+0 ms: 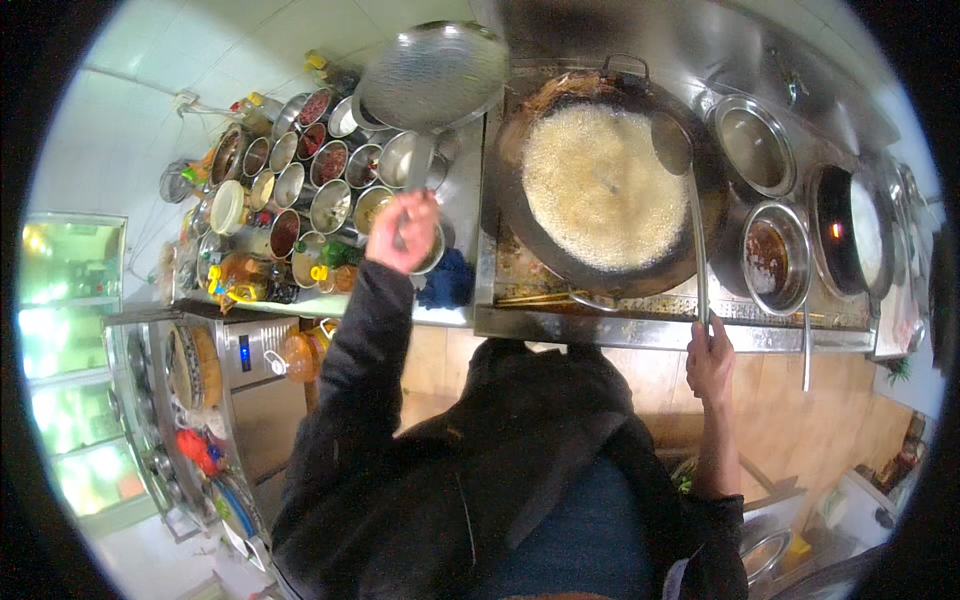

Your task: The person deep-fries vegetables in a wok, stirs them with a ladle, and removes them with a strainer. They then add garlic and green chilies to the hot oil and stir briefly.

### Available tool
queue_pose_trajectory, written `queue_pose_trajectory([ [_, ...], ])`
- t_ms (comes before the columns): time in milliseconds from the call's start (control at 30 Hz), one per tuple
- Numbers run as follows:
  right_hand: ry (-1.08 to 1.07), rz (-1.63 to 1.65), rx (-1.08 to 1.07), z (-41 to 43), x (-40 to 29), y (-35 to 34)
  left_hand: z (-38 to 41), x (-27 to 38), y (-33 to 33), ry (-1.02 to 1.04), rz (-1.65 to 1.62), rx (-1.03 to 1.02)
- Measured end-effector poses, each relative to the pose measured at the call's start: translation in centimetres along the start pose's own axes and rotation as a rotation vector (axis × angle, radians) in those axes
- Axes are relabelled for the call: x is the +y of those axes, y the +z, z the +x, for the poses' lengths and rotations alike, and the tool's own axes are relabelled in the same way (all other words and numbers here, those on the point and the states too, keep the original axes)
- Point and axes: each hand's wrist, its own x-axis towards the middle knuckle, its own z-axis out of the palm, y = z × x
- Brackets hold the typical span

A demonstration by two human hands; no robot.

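A large wok (517, 225) stands on the range before me, full of pale, foaming, bubbling liquid (600, 187). My right hand (710, 358) grips the long metal handle of a ladle (672, 145), whose dark bowl is at the right side of the foam; whether it dips in, I cannot tell. To the left, my left hand (405, 231) is closed around the handle of a wide perforated metal strainer (435, 79). The strainer is over the far left counter, to the left of the wok. Whatever the foam covers is hidden.
Several metal bowls of ingredients (328, 163) crowd the left counter beside oil bottles (259, 279). A dark blue cloth (448, 279) lies near its front edge. Right of the wok are a metal pot (754, 142), a pot of reddish-brown liquid (766, 259) and a burner with flame (835, 230).
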Motion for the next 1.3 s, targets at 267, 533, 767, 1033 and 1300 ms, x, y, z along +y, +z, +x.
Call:
queue_pose_trajectory([
  [267,0.092,0.062,0.108,-2.8,-2.1,4.6,6.7,12.2,-7.6,-0.115,-0.131,-0.054],
  [533,0.189,0.336,0.076,-5.2,-6.8,8.4,-1.3,5.0,-5.2,-0.260,0.172,0.035],
  [767,0.078,1.090,0.097,-8.1,-9.1,2.6,-4.2,-10.2,7.6,-0.583,0.442,-0.129],
  [1033,-0.032,1.024,0.232,-12.3,-3.2,-10.0,6.7,-37.7,11.1,-0.936,0.211,-0.350],
  [1300,0.121,0.686,0.078,-11.7,-0.4,-13.4,13.4,-49.7,10.1,-0.727,0.526,-0.317],
])
